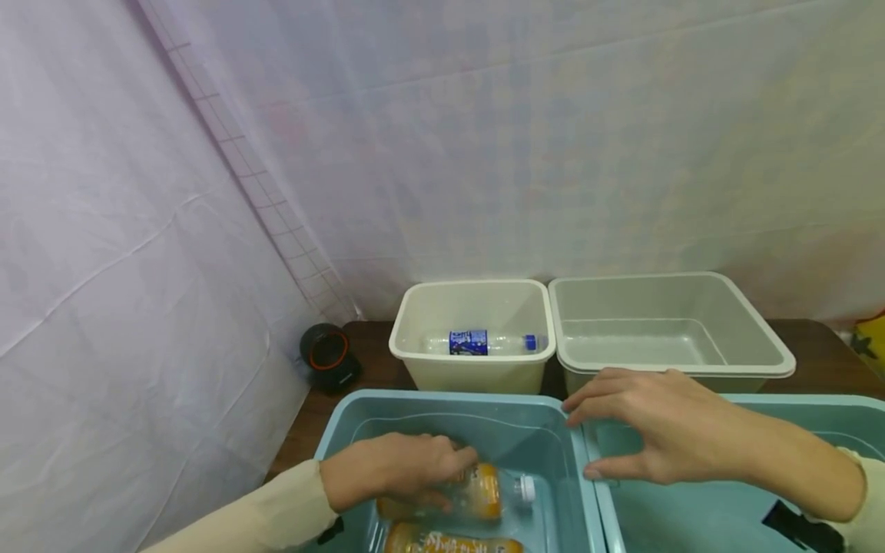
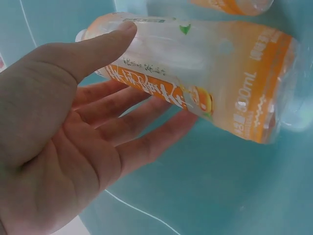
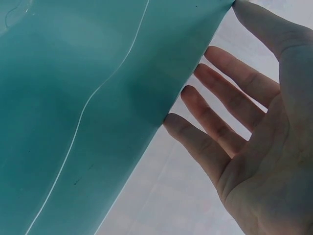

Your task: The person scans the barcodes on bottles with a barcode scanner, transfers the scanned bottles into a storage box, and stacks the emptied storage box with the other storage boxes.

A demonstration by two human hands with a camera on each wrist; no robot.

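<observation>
We take the left teal tub (image 1: 346, 430) as our landmark and go from left to right. Far to the left of it, behind its back corner, a small black round device with an orange ring (image 1: 329, 355) stands on the dark table (image 1: 816, 346). Inside the tub, our left hand (image 1: 394, 470) grasps an orange-labelled bottle (image 1: 477, 491): in the left wrist view the thumb (image 2: 98, 49) lies on top of the bottle and the fingers (image 2: 142, 127) curl under it. A second orange bottle (image 1: 449, 544) lies nearer to us in the same tub. Behind the tub stands a cream bin (image 1: 473, 376) with a blue-labelled bottle (image 1: 477, 342) lying in it, and to the right of this, a grey bin (image 1: 760, 338). Our right hand (image 1: 657, 430) is released, fingers spread, and hovers over the edge where the landmark tub meets the right teal tub (image 1: 691, 507); it holds nothing. We judge that the bottle may slip, because the grip is loose and the plastic is smooth, or that it may knock the tub wall when lifted.
</observation>
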